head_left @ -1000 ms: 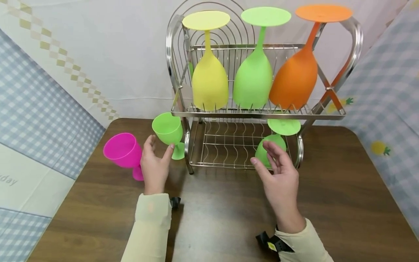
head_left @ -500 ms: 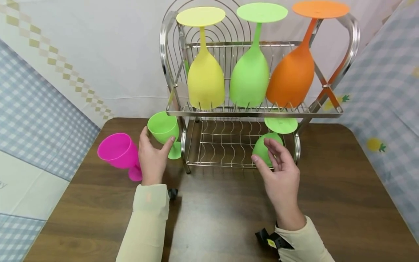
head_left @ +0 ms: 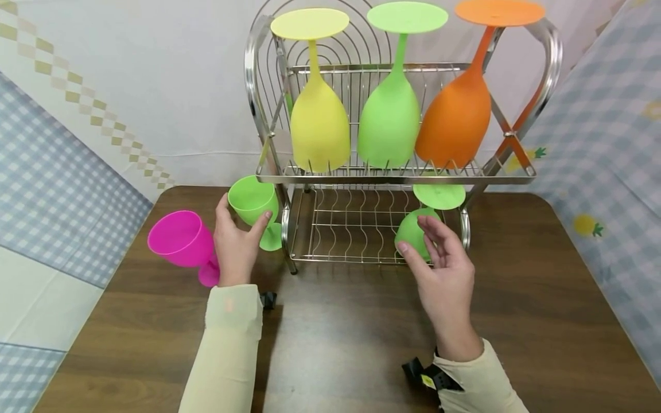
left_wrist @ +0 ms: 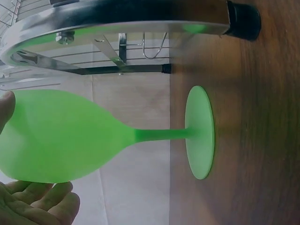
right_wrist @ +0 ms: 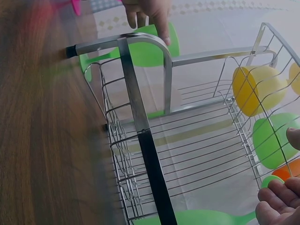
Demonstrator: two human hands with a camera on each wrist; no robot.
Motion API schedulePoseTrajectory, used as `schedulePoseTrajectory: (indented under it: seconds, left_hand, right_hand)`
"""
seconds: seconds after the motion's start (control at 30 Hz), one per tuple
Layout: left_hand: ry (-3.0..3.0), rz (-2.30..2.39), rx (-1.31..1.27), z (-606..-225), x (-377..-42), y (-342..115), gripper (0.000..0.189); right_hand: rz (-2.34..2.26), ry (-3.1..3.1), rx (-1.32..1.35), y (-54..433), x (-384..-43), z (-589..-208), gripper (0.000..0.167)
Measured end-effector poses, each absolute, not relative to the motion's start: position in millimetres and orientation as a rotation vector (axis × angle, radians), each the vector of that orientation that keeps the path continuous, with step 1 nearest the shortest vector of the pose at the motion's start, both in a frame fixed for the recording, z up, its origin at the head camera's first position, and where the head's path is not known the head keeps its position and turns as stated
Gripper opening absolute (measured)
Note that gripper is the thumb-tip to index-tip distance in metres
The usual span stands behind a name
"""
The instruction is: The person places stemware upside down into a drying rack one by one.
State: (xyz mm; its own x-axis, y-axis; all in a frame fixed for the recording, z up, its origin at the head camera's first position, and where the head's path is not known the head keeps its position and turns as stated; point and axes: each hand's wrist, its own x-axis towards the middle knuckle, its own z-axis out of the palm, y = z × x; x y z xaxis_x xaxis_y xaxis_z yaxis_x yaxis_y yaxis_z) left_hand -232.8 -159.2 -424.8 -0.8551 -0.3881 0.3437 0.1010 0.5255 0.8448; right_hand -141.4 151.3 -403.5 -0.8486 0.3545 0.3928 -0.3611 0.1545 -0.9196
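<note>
Brown wood table [head_left: 330, 344], far corners rounded; wide stretch of wood nearward between the forearms. Checked cloth [head_left: 614, 189] hangs past the right edge, more cloth left and far.

Metal rack [head_left: 397, 180], two shelves, far side of table. Its left frame stands just right of the left green goblet [left_wrist: 70, 136], tight on that side. Upper shelf, left to right, all upside down: yellow goblet [head_left: 320, 129], upper green goblet [head_left: 389, 120], orange goblet [head_left: 457, 117], the last with its stem leaning right. Lower green goblet [head_left: 411, 232] foot-up at right end of lower shelf, partly behind the right hand [head_left: 446, 287].

Pink goblet [head_left: 181, 238] upright, just left of the left hand [head_left: 234, 246], foot partly covered; can't tell if they touch.

Left green goblet: upright on the table, left of rack, plain green bowl, thin stem, flat round foot down on the wood. Left hand grips its bowl, thumb on right, fingers on left. Right hand spread, fingers loosely bent, thumb apart, holds nothing; contact with lower green goblet can't be told. Black strap [head_left: 439, 381] at right wrist.
</note>
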Motion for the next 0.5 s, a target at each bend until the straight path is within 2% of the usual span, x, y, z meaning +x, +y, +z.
schedulePoseTrajectory:
  seconds: [0.5]
  left_hand:
    - [-2.173, -1.45, 0.245, -427, -212, -157, 0.081]
  right_hand:
    - [1.722, -1.903, 0.006, 155, -144, -404, 0.053]
